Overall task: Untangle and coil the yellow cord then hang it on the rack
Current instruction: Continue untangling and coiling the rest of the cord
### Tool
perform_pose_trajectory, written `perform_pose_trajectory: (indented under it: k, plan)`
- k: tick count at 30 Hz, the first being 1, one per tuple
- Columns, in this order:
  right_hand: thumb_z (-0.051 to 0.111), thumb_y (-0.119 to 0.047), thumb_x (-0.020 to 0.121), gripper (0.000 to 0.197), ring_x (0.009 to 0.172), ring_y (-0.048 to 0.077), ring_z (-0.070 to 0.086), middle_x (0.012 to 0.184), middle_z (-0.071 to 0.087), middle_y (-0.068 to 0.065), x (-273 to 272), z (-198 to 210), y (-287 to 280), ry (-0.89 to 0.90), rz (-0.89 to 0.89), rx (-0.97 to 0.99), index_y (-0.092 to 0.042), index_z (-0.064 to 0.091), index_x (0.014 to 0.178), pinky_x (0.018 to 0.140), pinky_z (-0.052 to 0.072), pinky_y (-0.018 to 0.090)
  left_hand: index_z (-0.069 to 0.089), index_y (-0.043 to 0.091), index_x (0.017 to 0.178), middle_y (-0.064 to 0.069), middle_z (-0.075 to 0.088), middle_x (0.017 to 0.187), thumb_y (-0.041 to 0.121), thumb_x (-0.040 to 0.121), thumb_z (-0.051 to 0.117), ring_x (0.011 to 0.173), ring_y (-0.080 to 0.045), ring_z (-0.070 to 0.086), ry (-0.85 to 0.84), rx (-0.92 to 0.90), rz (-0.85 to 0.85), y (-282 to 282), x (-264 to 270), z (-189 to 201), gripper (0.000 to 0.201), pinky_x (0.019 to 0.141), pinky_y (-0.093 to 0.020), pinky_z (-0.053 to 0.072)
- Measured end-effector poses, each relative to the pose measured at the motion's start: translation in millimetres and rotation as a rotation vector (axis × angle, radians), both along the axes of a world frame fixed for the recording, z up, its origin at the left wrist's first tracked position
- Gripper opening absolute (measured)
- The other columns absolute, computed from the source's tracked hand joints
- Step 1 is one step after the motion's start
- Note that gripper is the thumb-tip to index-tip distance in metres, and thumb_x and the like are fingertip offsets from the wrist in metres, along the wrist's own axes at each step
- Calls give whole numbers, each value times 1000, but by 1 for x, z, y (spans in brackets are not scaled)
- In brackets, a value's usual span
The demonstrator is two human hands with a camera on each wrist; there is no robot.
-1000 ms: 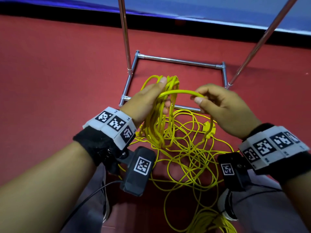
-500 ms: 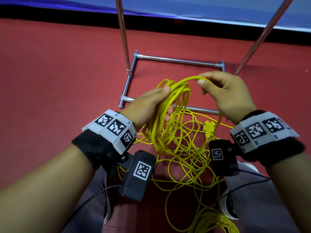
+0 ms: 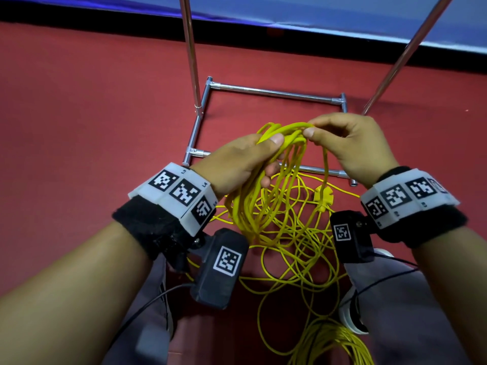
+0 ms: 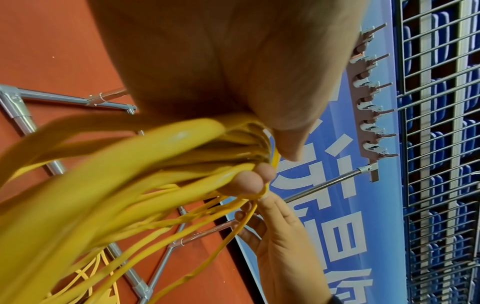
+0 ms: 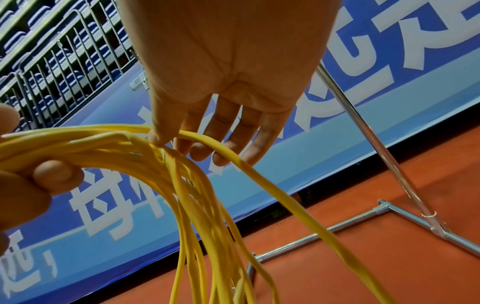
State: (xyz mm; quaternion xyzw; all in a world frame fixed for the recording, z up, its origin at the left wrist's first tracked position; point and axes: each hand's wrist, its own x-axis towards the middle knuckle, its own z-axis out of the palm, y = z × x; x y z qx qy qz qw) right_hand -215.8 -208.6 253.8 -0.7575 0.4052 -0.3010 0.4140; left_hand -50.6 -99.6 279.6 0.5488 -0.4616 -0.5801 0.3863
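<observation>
Since half a second ago, we are bringing our right hand (image 3: 353, 143) down and leftward, meeting our left hand (image 3: 237, 164) and pinching one strand at the coil's top. Our left hand is gripping the gathered loops of the yellow cord (image 3: 266, 196), whose remainder is lying tangled on the red floor (image 3: 92, 122), partly across the rack (image 3: 274, 93) base.

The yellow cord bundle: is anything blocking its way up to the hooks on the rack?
Nothing visible blocks it. The left hand grips the coiled yellow cord, the right hand pinches one strand, and the hook bar hangs clear. Loose cord still trails on the red floor.
</observation>
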Motion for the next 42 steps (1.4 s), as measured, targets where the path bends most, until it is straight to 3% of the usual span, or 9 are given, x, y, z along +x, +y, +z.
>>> perform_pose_trajectory:
  k: [4,11,16,20,23,33,36,39,42]
  plan:
    - [71,-18,83,8,74,1,60,79,67,-10,-2,0,-2,39,10,-16,-26,69,86,78,49,27,50,7,96,7,46,58,37,103,24,49,-7,44,9,3,2,-1,4,-2,40,39,-14,34]
    - [74,-18,79,15,84,17,65,88,71,1,-5,8,0,79,67,-120,-28,69,89,83,52,40,49,10,87,0,51,63,17,99,38,49,-11,48,167,78,37,1,9,-8,18,44,-21,38]
    - [80,-17,73,24,68,9,52,73,61,-5,1,9,5,26,53,-106,-30,60,75,66,46,27,48,8,81,-8,49,70,7,88,39,56,-19,46,191,125,123,-4,11,-10,11,38,-18,40]
    - [79,-22,73,22,61,10,48,67,60,-5,2,10,6,48,-9,-169,-30,59,69,58,40,24,49,12,84,-1,50,65,25,97,44,54,-15,47,79,107,67,-4,8,-12,20,43,-20,38]
    - [78,-20,74,16,65,14,54,71,63,-3,4,13,7,56,-7,-208,-23,63,75,62,44,26,51,12,87,-4,48,67,43,93,42,59,-19,45,-57,56,-16,-3,7,-15,34,46,-24,36]
    - [65,-11,87,17,75,9,52,80,57,-6,2,-2,-5,59,76,-1,-24,61,97,74,45,24,52,9,85,7,41,48,28,101,34,41,-9,38,38,64,68,-6,6,-10,31,38,-15,30]
    - [54,1,89,27,71,18,51,76,58,-2,-2,-14,-8,89,122,121,-21,59,104,67,43,31,53,8,84,6,41,47,27,101,36,40,-9,37,56,63,108,-6,8,-9,31,39,-16,30]
    - [53,-2,91,30,55,11,48,64,57,-10,-1,-36,-7,153,133,228,-25,53,111,59,41,32,54,8,81,5,41,47,28,100,37,40,-9,37,98,46,162,-6,12,-6,33,42,-18,30]
    - [57,-11,92,24,88,36,63,94,70,13,-1,-60,-8,195,100,304,-30,54,107,85,47,48,54,8,81,5,42,48,31,100,38,41,-9,37,135,29,197,-7,15,-1,34,46,-21,29]
